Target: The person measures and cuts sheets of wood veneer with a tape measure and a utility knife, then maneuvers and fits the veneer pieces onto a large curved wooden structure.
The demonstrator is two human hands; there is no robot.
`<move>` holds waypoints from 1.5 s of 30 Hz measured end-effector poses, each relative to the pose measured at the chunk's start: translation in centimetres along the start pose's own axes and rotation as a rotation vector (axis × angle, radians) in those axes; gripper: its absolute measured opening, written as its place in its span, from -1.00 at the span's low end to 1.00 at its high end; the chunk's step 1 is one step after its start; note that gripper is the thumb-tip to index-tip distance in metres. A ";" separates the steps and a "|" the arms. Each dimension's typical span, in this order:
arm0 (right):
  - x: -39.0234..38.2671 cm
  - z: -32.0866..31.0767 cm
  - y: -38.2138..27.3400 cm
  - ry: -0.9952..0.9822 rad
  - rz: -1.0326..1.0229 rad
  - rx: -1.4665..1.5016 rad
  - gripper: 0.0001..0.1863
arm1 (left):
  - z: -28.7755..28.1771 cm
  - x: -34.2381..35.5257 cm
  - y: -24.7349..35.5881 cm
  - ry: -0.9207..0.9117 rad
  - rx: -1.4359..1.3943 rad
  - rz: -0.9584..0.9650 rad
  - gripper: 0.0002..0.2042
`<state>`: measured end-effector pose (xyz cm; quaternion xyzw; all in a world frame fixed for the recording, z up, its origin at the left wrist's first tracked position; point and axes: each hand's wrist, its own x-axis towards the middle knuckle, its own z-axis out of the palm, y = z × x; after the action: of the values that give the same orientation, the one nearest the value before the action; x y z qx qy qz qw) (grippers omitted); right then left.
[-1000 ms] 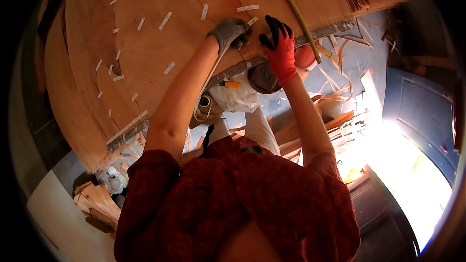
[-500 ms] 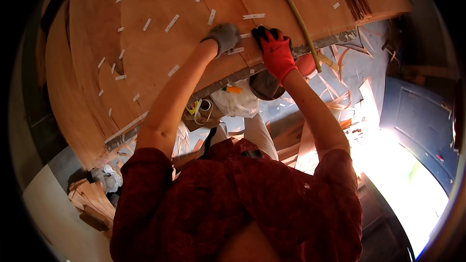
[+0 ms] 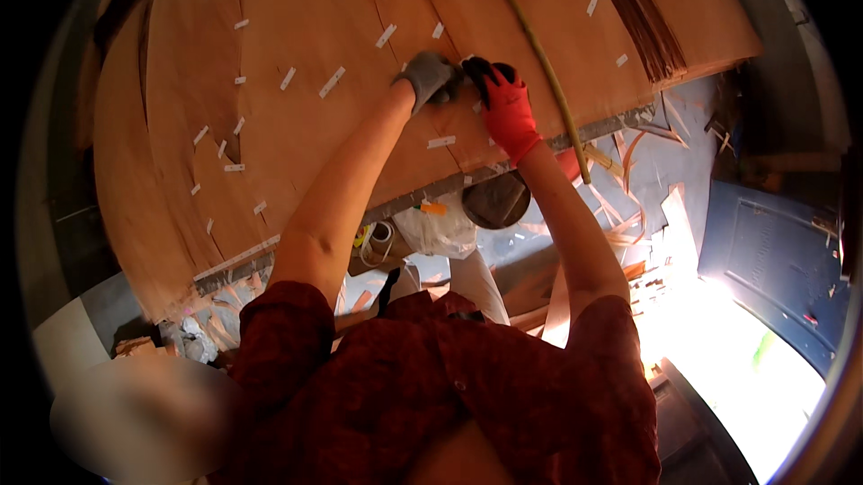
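Thin sheets of reddish-brown wood veneer (image 3: 297,143) cover the bench, with short white tape strips stuck on them and across their seams. My left hand (image 3: 430,79), in a grey glove, is over a seam with its fingers curled in and partly blurred; what they hold is hidden. Close beside it on the right, my right hand (image 3: 505,107) wears a red glove with black fingers, bent and closed together. A small white tape strip (image 3: 467,60) shows at its fingertips. Nearer the bench edge, another tape strip (image 3: 441,142) lies by the same seam.
A long thin stick (image 3: 532,40) lies across the veneer right of my hands. Below the bench edge are a dark round container (image 3: 497,201), a clear plastic bag (image 3: 440,231), an orange item (image 3: 433,208) and a tape roll (image 3: 381,235). Veneer scraps litter the floor. A blurred pale shape (image 3: 144,418) is lower left.
Both hands have moved farther from the bench's near edge along the seam, leaving a tape strip behind. The view has shifted slightly, and a blurred pale shape has appeared at lower left.
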<state>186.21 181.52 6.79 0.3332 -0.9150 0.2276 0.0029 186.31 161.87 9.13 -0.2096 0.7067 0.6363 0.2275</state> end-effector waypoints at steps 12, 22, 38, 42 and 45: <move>1.5 0.2 -0.6 -0.239 -0.088 -0.377 -0.46 | -3.0 -3.9 -1.9 -0.037 -0.123 -0.094 -0.74; 1.1 0.9 -0.7 -0.207 -0.118 -0.383 -0.43 | -7.5 -5.4 0.6 0.305 1.062 0.027 -0.82; -4.3 -1.0 -13.0 0.078 -0.099 0.171 -0.48 | -11.0 -34.5 -21.0 0.229 -0.641 0.014 -0.84; -13.6 1.7 -16.5 0.120 -0.054 0.224 -0.41 | -8.2 -38.4 -24.4 0.336 -0.668 0.088 -0.83; -17.5 2.4 -21.3 0.022 -0.114 0.259 -0.37 | -7.3 -39.4 -29.4 0.349 -0.721 0.137 -0.88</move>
<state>213.19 176.77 10.75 0.3796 -0.8575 0.3469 -0.0174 235.01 151.85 9.29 -0.3330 0.4787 0.8119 -0.0270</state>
